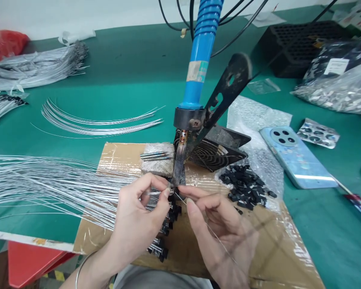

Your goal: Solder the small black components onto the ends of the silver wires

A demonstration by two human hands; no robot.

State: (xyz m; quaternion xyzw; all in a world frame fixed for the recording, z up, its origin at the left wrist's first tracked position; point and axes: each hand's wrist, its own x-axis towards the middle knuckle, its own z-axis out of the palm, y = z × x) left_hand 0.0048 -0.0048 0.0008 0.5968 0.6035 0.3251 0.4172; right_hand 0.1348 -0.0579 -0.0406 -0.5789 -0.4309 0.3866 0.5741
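Note:
A soldering iron (195, 68) with a blue handle is clamped in a black stand, its barrel pointing down between my hands. My left hand (136, 224) pinches the end of a white wire close to the iron's tip; a small metallic piece shows at the fingertips, too small to make out. My right hand (222, 233) is closed on a thin strand of solder wire (218, 237), its upper end near the same tip. Below the fingers lie wires with black connectors (158, 249) on their ends. A large bundle of white wires (48, 180) runs in from the left, partly behind my left hand.
Cardboard (204, 257) covers the green bench (132, 64) here. A worn pad (157, 166), a black fan (210, 154) and loose black connectors (246, 186) lie around the iron. Rightward are a blue phone (299, 158) and plastic bags (339, 88); more wires (102, 130) lie behind.

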